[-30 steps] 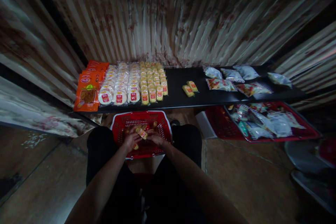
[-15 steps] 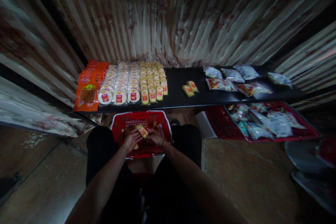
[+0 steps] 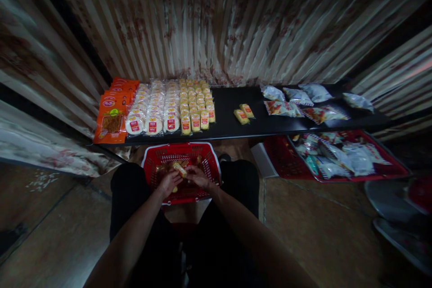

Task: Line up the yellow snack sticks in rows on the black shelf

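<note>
Held a small oblong yellow packet in shiny film point(image 3: 180, 170) in the left hand point(image 3: 169, 182), fingers drawn in close against it, over the inside of a red plastic basket with white trim on its rim point(image 3: 184, 145). Had the right hand point(image 3: 198, 176) at the packet's right end, fingers bent and narrowly spaced; could not tell whether pinching or only touching. Had more yellow packets in the basket: one point(image 3: 174, 189) just below the left hand, another point(image 3: 198, 160) just beyond the right hand. Faced a long flat black shelf point(image 3: 224, 131) ahead of both hands. Saw flat orange packs point(image 3: 110, 119), round white cakes in clear film point(image 3: 153, 125) and tight rows of yellow packets point(image 3: 195, 121) ahead of the left hand, mostly to its left. Saw two loose yellow packets point(image 3: 244, 114) ahead and right of the right hand, then plump silvery bags point(image 3: 299, 96) farther right. Saw a second red plastic basket point(image 3: 393, 172), full of bags point(image 3: 347, 157), well right of the right hand.
</note>
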Motion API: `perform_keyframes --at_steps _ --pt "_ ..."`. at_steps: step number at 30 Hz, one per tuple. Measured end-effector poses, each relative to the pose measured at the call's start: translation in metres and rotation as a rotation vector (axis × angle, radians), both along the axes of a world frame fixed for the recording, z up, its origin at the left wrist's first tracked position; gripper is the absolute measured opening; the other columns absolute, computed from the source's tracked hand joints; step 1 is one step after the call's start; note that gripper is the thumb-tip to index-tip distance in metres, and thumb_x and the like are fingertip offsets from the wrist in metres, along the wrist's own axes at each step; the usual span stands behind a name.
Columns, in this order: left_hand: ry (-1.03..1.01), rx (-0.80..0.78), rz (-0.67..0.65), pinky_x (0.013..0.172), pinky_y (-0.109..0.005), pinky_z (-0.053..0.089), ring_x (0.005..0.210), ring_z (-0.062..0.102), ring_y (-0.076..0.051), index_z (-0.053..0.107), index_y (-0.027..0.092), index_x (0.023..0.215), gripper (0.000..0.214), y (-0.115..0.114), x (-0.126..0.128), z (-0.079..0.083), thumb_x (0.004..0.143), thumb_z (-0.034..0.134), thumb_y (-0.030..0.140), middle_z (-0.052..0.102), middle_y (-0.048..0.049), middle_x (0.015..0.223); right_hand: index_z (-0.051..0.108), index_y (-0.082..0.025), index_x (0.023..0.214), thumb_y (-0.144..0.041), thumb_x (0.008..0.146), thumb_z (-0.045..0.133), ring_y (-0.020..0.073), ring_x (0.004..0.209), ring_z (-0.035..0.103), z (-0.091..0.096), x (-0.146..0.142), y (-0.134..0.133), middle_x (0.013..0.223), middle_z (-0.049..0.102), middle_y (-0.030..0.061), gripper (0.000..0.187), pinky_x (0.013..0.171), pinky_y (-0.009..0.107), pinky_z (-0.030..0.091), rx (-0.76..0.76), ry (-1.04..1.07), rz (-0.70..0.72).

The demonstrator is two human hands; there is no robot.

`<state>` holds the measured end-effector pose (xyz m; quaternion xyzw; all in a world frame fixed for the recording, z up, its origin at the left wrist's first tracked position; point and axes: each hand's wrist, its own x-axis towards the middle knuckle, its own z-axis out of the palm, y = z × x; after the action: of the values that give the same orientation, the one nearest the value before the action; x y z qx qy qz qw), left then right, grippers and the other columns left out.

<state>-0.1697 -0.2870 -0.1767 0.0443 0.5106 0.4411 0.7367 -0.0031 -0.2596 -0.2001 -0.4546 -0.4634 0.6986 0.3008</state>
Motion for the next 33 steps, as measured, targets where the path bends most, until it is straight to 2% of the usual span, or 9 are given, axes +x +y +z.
perform_keyframes --at_steps 4,9,14,18,24,29,33 --pt "0.011 0.018 -0.033 0.084 -0.032 0.049 0.072 0.066 -0.014 0.058 0.017 0.086 0.017 0.000 0.001 0.006 0.075 0.054 0.005 0.069 -0.0035 0.078 0.067 -0.020 0.086 -0.050 0.058 0.078 0.0173 0.083 0.060 0.004 -0.001 0.000 0.087 0.066 0.0010 0.042 0.083 0.034 0.045 -0.003 0.060 0.037" --pt "0.008 -0.008 -0.047 0.078 -0.028 0.049 0.071 0.065 -0.016 0.062 0.013 0.077 0.013 0.001 0.004 0.010 0.074 0.051 0.006 0.068 -0.0061 0.072 0.071 -0.020 0.084 -0.047 0.057 0.078 0.0195 0.084 0.061 -0.007 -0.001 0.001 0.087 0.068 0.0038 0.039 0.083 0.037 0.046 -0.024 0.027 0.033" --pt "0.022 -0.053 -0.007 0.068 -0.026 0.049 0.060 0.062 -0.014 0.060 0.014 0.070 0.015 0.002 0.002 0.009 0.074 0.048 0.006 0.065 -0.0037 0.063 0.071 -0.020 0.085 -0.043 0.058 0.077 0.0176 0.078 0.062 -0.016 -0.002 0.002 0.083 0.069 0.0021 0.037 0.084 0.037 0.046 -0.103 0.056 0.027" --pt "0.026 -0.067 0.029 0.062 -0.025 0.049 0.059 0.061 -0.014 0.060 0.013 0.073 0.014 0.004 0.002 0.011 0.076 0.048 0.008 0.065 -0.0045 0.065 0.071 -0.020 0.084 -0.043 0.056 0.078 0.0188 0.081 0.063 -0.013 -0.003 0.004 0.086 0.070 0.0031 0.038 0.086 0.038 0.046 -0.121 0.071 -0.009" --pt "0.048 -0.059 0.079 0.065 -0.023 0.051 0.067 0.064 -0.013 0.062 0.014 0.085 0.016 0.007 0.004 0.012 0.080 0.049 0.006 0.067 -0.0043 0.074 0.070 -0.020 0.092 -0.044 0.054 0.080 0.0205 0.089 0.064 -0.004 -0.001 0.006 0.096 0.071 0.0056 0.046 0.090 0.038 0.044 -0.129 0.133 -0.026" --pt "0.090 -0.097 0.077 0.073 -0.029 0.054 0.069 0.065 -0.015 0.062 0.015 0.090 0.012 0.006 0.001 0.008 0.082 0.055 0.012 0.068 -0.0049 0.077 0.068 -0.019 0.097 -0.043 0.054 0.079 0.0207 0.091 0.064 0.000 0.000 0.006 0.102 0.071 0.0066 0.050 0.090 0.038 0.045 -0.146 0.164 -0.041" --pt "0.128 -0.123 0.068 0.073 -0.031 0.054 0.067 0.065 -0.015 0.062 0.015 0.091 0.010 0.004 -0.001 0.004 0.084 0.054 0.016 0.067 -0.0054 0.077 0.067 -0.020 0.099 -0.045 0.057 0.077 0.0218 0.097 0.063 0.006 -0.001 0.005 0.107 0.069 0.0077 0.050 0.089 0.037 0.045 -0.165 0.136 -0.024"
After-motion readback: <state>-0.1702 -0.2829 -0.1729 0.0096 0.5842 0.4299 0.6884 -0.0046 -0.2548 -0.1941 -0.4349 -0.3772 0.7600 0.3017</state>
